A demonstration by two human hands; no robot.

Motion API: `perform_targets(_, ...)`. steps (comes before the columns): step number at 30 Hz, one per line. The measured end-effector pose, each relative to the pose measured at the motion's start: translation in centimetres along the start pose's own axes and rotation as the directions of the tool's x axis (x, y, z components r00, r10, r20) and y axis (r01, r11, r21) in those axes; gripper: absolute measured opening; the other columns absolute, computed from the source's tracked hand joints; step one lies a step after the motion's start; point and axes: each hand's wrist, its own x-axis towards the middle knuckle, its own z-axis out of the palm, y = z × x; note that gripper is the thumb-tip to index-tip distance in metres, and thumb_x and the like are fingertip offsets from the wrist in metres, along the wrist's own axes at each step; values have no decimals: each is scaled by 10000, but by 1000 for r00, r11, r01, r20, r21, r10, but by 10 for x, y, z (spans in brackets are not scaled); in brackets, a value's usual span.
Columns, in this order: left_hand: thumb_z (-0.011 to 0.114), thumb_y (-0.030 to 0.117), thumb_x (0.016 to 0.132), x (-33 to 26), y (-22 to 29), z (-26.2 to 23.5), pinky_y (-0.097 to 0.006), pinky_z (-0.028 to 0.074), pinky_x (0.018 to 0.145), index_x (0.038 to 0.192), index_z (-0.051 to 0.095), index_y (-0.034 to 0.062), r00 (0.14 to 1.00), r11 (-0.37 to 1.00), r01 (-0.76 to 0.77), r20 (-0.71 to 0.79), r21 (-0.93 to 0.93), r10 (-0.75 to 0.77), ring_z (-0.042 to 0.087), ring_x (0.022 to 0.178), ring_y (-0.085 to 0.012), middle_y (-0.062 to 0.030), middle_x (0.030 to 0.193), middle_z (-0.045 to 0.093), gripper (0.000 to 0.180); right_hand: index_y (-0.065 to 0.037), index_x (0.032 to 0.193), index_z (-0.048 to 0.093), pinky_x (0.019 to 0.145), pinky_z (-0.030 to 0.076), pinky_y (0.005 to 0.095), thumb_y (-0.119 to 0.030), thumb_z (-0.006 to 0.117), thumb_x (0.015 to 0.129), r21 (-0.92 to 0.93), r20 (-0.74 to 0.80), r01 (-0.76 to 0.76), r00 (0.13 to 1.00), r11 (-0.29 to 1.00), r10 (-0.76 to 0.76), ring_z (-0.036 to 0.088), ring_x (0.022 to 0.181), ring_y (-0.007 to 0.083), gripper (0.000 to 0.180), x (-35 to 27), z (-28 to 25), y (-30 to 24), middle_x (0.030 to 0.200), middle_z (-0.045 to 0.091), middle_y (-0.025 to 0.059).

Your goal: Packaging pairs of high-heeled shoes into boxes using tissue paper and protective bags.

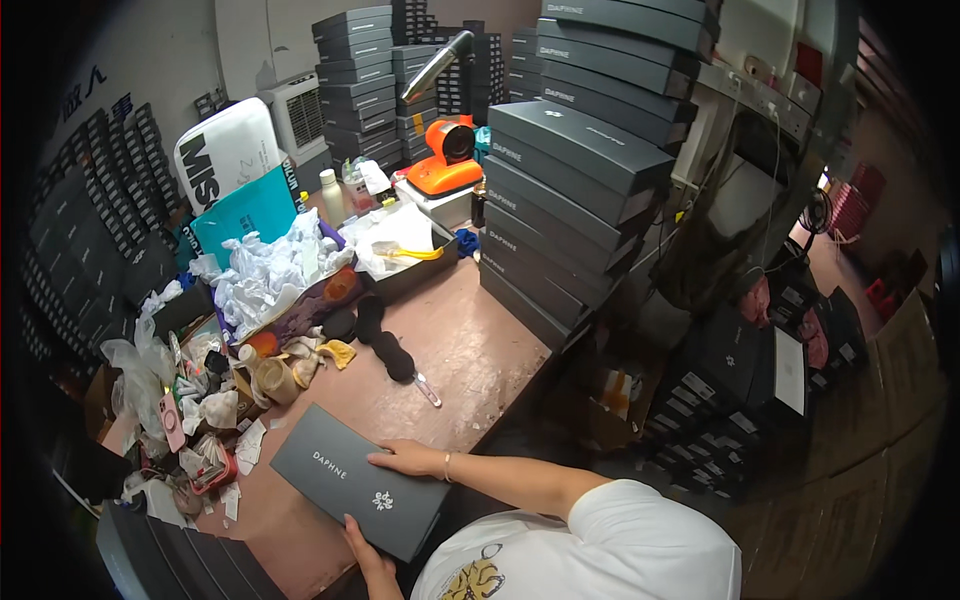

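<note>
A person in a white printed T-shirt (600, 550) leans in at the lower edge, at six o'clock, both hands on a flat dark grey box (358, 480). The box lies closed on the pinkish table (470, 350), near its front edge, tilted so its long side runs from ten o'clock to four o'clock. The left hand (368, 552) grips the box's near long edge, fingers curled on the lid. The right hand (408, 459) lies open and flat on the far long edge, with a thin bracelet at the wrist.

At nine o'clock of the box sits a heap of clutter: crumpled plastic bags (135, 375), paper scraps, a roll of brown tape (275, 380) and small packets. Toward twelve o'clock, mid-table, lies a row of black round pads (385, 345), with a small pen-like tool (428, 391) just beside them.

Farther on, at eleven o'clock, an open box holds crumpled white tissue paper (270, 265); a teal bag (245, 210) stands behind it. Another open box with white paper (405, 245) sits near twelve o'clock. Behind that stands an orange machine (447, 160) with a grey nozzle above it.

At one o'clock a tall stack of matching grey boxes (570, 200) rises from the table's far right part. More stacks (365, 75) line the back wall beside a white fan unit (298, 115). At three o'clock, off the table, more dark boxes (740, 390) lie on the floor.
</note>
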Motion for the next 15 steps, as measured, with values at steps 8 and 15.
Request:
perform_targets(8,578,256,945,32,61,-28,-360,341,1045,1410,322,-46,968,791,-250,169,559,186,415,1271,-249,-165,1402,424,611,4,1055,686,869,483,408,-617,537,828,-200,-140,-37,990,979,9,647,968,372,678,14,9,16,1004,670,247)
perform_targets(15,526,312,957,152,73,-29,-368,425,974,1372,364,-6,910,886,-415,79,206,408,499,1179,-260,-183,1327,461,547,31,1083,662,823,493,403,-552,570,848,-171,-200,7,979,985,-42,647,920,381,635,9,14,23,1001,662,259)
